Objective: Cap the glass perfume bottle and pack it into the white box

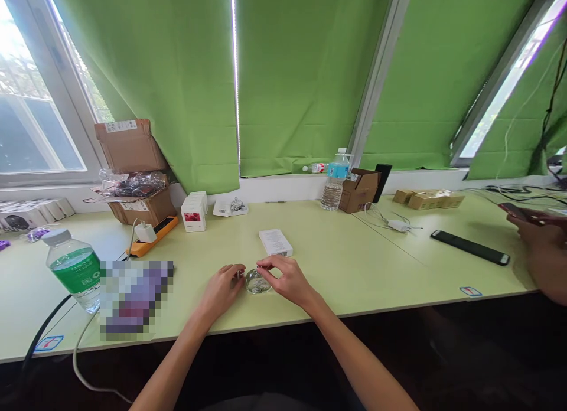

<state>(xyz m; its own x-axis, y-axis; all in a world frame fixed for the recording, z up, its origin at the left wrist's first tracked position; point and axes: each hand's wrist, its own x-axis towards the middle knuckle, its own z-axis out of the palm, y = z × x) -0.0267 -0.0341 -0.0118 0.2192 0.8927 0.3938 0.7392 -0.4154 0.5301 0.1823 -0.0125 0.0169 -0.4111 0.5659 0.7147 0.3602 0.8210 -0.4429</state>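
Observation:
A small, round, clear glass object (257, 283) rests on the table between my two hands; its exact kind is hard to make out. My right hand (286, 277) reaches over it, thumb and fingers pinched together at its top edge. On the other side, my left hand (224, 290) lies on the table with its fingertips closed around a small shiny piece (240, 274), mostly covered by the fingers. Just beyond my hands lies a flat white box (275, 243) with printed text.
At left stand a green-labelled water bottle (76, 269), a blurred-out flat item (137, 299), an orange power strip (160, 237) and white boxes (194, 213). A large bottle (335, 183) and cardboard box (359, 191) stand behind. Another person's hand (543, 245) holds a phone at right.

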